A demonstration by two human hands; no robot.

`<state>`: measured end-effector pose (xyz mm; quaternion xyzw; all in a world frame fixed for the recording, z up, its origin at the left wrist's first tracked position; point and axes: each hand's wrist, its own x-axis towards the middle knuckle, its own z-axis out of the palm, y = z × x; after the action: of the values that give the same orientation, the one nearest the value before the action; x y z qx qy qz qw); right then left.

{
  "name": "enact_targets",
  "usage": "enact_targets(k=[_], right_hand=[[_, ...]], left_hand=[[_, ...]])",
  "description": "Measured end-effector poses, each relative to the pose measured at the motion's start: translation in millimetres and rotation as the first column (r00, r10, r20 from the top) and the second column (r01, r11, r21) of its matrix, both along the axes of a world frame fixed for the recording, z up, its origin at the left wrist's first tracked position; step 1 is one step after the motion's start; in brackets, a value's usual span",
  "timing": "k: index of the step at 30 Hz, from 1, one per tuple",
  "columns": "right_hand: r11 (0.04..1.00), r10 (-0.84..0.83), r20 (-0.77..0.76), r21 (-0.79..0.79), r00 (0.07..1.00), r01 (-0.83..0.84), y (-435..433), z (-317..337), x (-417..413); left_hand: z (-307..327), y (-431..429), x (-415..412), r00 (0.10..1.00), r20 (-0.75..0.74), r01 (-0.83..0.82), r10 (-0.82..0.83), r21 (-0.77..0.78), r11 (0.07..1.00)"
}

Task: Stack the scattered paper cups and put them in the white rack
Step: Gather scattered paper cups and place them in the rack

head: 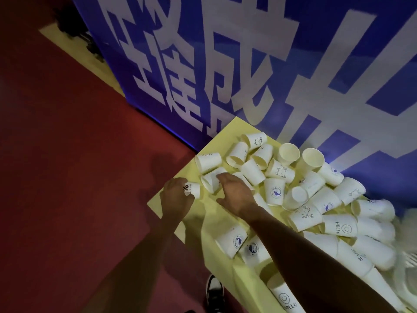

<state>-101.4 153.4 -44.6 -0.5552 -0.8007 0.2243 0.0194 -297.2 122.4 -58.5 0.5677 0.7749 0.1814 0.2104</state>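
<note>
Several white paper cups [293, 188] lie scattered and partly piled on a yellow table [225, 134]. My left hand [176, 197] grips a small printed cup [191, 189] at the table's left edge. My right hand [235, 192] reaches over a tipped cup [211, 179], fingers curled onto it. Two cups with blue logos [234, 241] lie under my right forearm. A white rack [408, 267] shows blurred at the right edge.
A blue banner with large white characters [248, 64] stands right behind the table. Red floor [67, 177] lies to the left. A black and white shoe [214, 292] shows below the table edge.
</note>
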Motion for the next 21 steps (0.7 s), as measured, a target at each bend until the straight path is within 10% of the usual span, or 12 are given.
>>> enact_targets(k=[21], right_hand=[[0.961,0.180,0.246,0.164,0.952,-0.224,23.2,-45.7,-33.6]], left_hand=[[-40.8,9.5,-21.5,0.959,-0.246,0.076,-0.138,-0.243,0.967]])
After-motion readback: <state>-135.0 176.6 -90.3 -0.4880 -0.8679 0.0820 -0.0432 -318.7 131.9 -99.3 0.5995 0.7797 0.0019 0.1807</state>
